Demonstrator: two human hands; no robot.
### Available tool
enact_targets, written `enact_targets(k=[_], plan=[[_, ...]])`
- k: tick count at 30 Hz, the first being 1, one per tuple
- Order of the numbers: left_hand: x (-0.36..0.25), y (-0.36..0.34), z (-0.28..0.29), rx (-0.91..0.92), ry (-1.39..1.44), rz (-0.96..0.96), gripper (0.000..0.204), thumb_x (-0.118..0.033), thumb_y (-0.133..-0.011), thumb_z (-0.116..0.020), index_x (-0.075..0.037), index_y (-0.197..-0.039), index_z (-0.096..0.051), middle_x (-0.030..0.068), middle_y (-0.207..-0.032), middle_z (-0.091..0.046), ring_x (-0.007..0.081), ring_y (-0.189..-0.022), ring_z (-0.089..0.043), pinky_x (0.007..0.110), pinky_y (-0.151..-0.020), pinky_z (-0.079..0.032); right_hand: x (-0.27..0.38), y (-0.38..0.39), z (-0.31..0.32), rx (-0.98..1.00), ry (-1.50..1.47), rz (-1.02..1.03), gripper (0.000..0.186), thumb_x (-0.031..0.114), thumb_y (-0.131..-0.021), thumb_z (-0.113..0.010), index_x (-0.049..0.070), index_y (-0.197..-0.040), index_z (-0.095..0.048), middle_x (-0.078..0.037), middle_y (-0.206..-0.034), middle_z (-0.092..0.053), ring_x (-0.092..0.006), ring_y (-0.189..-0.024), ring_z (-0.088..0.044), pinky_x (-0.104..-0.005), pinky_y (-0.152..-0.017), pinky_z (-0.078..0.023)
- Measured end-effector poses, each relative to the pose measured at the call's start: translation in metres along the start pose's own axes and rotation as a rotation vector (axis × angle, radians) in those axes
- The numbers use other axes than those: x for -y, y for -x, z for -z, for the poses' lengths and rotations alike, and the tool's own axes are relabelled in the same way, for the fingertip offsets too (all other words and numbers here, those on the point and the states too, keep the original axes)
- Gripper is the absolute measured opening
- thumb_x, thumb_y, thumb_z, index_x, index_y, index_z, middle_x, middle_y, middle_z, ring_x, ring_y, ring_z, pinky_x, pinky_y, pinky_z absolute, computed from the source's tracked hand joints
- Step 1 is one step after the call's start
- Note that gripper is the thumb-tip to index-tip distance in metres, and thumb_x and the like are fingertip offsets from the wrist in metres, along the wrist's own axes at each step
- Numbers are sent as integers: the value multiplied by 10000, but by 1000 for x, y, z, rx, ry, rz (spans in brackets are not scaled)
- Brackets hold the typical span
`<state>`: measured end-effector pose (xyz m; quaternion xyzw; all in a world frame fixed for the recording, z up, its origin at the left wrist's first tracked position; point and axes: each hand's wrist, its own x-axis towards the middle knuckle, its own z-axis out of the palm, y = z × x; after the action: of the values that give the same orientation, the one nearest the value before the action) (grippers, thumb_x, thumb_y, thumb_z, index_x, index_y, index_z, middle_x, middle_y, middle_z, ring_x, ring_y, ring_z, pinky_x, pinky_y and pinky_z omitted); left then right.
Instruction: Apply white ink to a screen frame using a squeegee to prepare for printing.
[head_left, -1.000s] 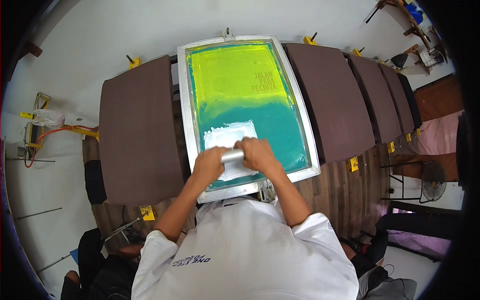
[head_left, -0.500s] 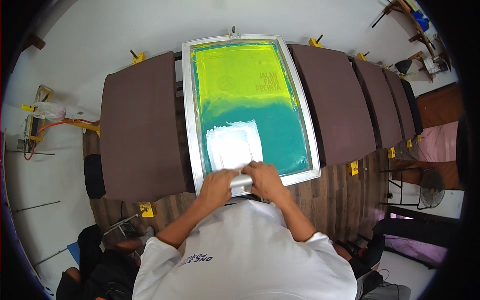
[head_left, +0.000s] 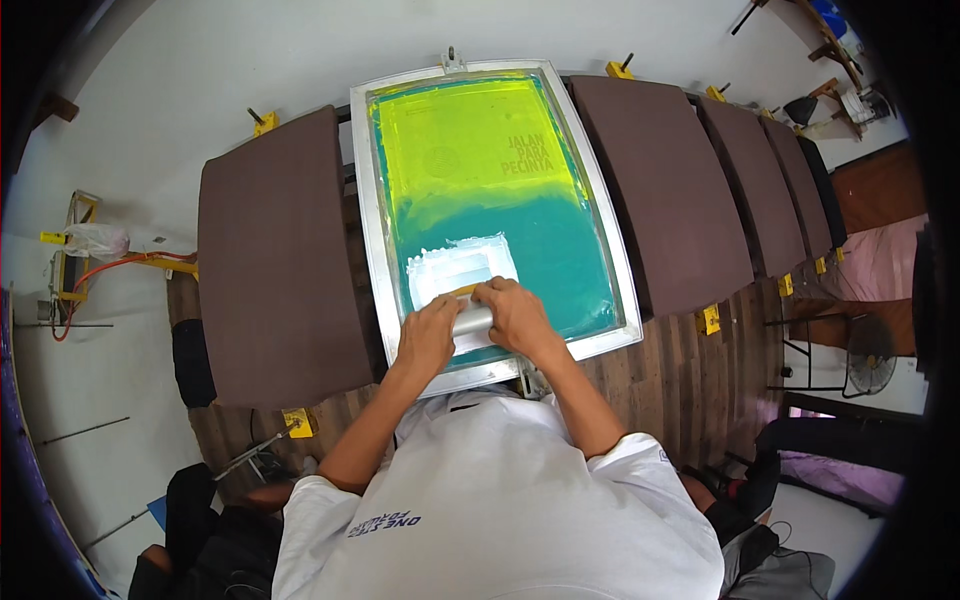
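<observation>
Both my hands grip a silver squeegee (head_left: 474,322) with a yellowish edge along its far side. My left hand (head_left: 430,328) wraps around its left end, and my right hand (head_left: 511,314) has hold of the right end. The squeegee rests across a patch of white ink (head_left: 432,270) in the near part of a screen printing frame (head_left: 617,285) with a silver rim. The mesh (head_left: 562,250) is teal in its near half and yellow-green in its far half, with faint lettering. My hands hide the patch's near part.
Brown padded boards stand on both sides: one on the left (head_left: 275,260), several on the right (head_left: 665,200). Yellow clamps (head_left: 298,422) sit at their ends. People's dark-clothed limbs (head_left: 215,545) show at the lower left and right. A fan (head_left: 870,355) stands at the right.
Both hands and the squeegee have moved forward from the near rim onto the white patch. The squeegee's yellowish edge now shows, and the patch's middle looks thinner and greyer.
</observation>
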<state>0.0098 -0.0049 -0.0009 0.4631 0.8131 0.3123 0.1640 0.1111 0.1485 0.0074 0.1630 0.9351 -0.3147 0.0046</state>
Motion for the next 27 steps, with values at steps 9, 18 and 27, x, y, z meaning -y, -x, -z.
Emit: enact_targets(k=[9, 18, 27], plan=[[-20, 57, -16, 116, -6, 44, 519, 137, -729, -582, -19, -1222, -622, 185, -1239, -629, 401, -1009, -632, 468, -849, -501, 10, 63, -13, 15, -11, -71, 437, -41, -635, -699, 61, -1057, -654, -128, -1112, -646, -364, -1072, -615, -444, -872, -538], [-31, 53, -2, 172, 43, 111, 538, 123, -715, -601, -36, -1227, -641, 200, -1254, -635, 393, -1092, -623, 461, -918, -491, 15, 63, -3, 77, 27, -75, 442, -37, -641, -686, 77, -1068, -680, -131, -1098, -668, -365, -1033, -631, -455, -835, -536], [3, -10, 14, -15, 56, 33, 403, 103, -728, -588, -28, -1090, -705, 212, -1069, -690, 394, -968, -662, 474, -871, -524, 11, -14, 23, 88, 132, 17, 405, -29, -670, -663, 109, -1050, -693, -127, -1018, -681, -362, -940, -657, -462, -799, -533]])
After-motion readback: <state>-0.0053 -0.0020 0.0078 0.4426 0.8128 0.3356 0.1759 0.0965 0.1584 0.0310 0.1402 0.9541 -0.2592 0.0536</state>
